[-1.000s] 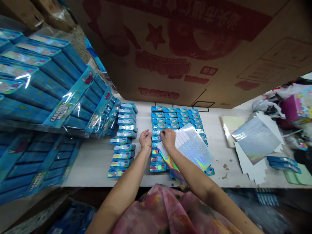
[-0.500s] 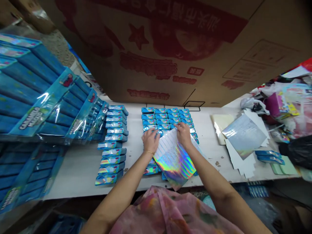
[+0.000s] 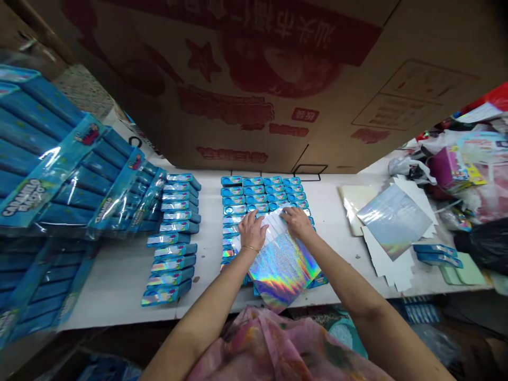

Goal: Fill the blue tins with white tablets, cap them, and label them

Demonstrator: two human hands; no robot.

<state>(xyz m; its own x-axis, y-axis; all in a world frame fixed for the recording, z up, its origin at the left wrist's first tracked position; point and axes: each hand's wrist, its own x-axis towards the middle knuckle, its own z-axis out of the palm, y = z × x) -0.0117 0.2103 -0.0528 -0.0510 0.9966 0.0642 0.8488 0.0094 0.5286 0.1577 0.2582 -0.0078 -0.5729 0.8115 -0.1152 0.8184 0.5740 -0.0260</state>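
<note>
A shiny holographic sticker sheet (image 3: 283,270) lies tilted over rows of small blue boxes (image 3: 254,190), hiding several of them. My left hand (image 3: 252,231) is at the sheet's upper left edge, thumb and fingers closed on it, fingertips close to the boxes. At the upper right edge, my right hand (image 3: 298,223) pinches the sheet between thumb and bent fingers. The sheet's top part shows pale bare strips, while its lower part gleams in rainbow colours. Small shiny labels show on some boxes beside my left hand.
A large cardboard carton (image 3: 246,106) walls off the back. To the left stand a column of blue boxes (image 3: 174,251) and plastic-wrapped packs (image 3: 79,169). At right lie another silvery sheet (image 3: 397,219), white paper (image 3: 391,264), two blue boxes (image 3: 436,254) and bagged clutter (image 3: 476,169).
The sheet has slid slightly left and flattened over more boxes. My left hand has moved from the boxes onto the sheet's edge; the whole view has shifted a little.
</note>
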